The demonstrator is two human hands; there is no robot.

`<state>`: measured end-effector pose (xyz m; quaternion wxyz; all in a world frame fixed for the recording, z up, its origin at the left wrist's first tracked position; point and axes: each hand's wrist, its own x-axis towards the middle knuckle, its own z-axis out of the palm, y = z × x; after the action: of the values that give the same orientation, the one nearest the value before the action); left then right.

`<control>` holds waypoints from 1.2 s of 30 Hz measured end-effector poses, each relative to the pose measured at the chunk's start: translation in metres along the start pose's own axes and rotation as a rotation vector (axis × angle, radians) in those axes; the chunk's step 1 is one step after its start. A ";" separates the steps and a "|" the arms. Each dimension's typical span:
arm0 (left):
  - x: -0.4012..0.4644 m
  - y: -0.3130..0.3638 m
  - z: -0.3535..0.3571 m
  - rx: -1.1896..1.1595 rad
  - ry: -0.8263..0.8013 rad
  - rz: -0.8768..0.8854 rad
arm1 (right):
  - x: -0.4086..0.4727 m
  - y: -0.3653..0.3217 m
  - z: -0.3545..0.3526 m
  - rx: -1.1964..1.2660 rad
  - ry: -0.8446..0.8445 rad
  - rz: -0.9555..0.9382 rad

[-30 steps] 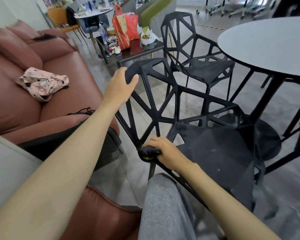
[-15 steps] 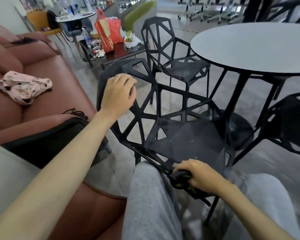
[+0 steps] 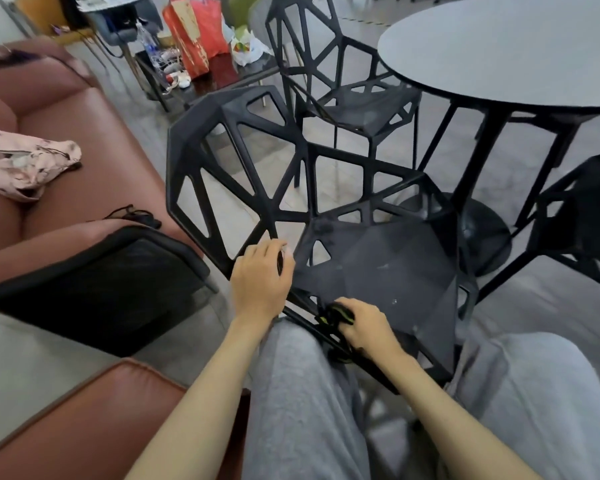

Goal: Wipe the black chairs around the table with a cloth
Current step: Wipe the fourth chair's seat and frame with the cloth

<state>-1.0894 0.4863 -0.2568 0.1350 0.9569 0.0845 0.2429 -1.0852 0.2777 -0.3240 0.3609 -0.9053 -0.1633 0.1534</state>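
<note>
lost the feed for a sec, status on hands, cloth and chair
Left hand grips near chair frame where back meets seat. Right hand holds dark cloth on seat's front edge. Nothing in the way.

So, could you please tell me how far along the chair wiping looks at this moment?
Nothing shows as finished; wiped plastic cannot be told from unwiped here. In hand: the right hand holds a dark cloth against the front edge of the nearest black chair, while the left hand grips its frame where back meets seat. Left: the far chair and the right-side chair by the round table stand untouched.
</note>
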 end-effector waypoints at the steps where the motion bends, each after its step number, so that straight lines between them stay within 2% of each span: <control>1: 0.002 -0.001 0.002 0.030 -0.013 0.000 | 0.008 -0.001 0.000 -0.035 -0.029 0.021; 6: 0.003 -0.006 0.008 0.116 -0.012 -0.002 | 0.010 -0.017 -0.002 0.025 -0.065 -0.086; 9: 0.000 -0.006 0.012 0.106 0.003 -0.010 | 0.011 -0.005 0.002 0.086 -0.079 -0.044; 13: -0.001 -0.007 0.012 0.106 -0.003 -0.011 | 0.034 0.004 0.014 -0.138 -0.100 0.017; 16: 0.003 -0.008 0.012 0.096 -0.011 0.004 | 0.057 -0.008 0.025 -0.252 -0.062 -0.038; 25: 0.006 -0.005 0.006 0.116 -0.074 -0.003 | 0.132 -0.041 0.049 -0.180 -0.074 -0.104; 31: -0.001 -0.006 0.008 0.106 -0.043 -0.009 | 0.079 0.004 0.003 -0.218 -0.313 -0.133; 36: 0.000 -0.006 0.012 0.129 -0.039 -0.012 | 0.026 0.037 -0.035 -0.231 -0.361 -0.096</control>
<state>-1.0840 0.4892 -0.2686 0.0762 0.9676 0.1033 0.2176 -1.0414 0.2420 -0.3302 0.2267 -0.8896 -0.2847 0.2758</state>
